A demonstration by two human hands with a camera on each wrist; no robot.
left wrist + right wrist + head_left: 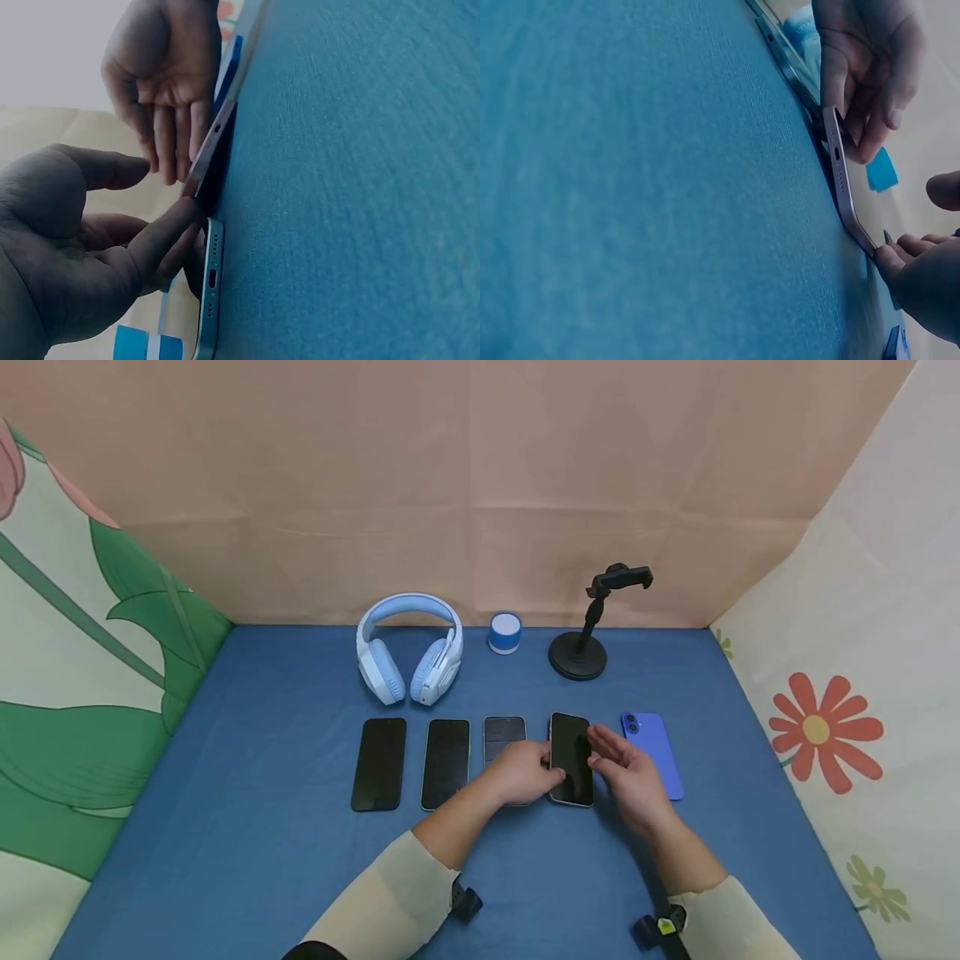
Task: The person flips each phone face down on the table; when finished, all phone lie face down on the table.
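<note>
A dark-screened smartphone [571, 752] with a pinkish frame stands tilted, its left edge raised off the cloth. At that raised edge are the fingertips of my left hand [522, 772], the thumb held apart above the screen. My right hand [636, 781] is at the phone's right edge, fingers extended and touching it in the right wrist view. Partly under my left hand lies a silver-framed phone [505, 735]. To the right, a blue-purple phone [654, 756] lies back up beside my right hand.
Two more dark phones, one black [378, 764] and one silver-edged [446, 760], lie to the left on the blue cloth [300, 860]. Behind stand light-blue headphones [410, 603], a small blue-and-white round object [505, 633] and a black phone stand [577, 656].
</note>
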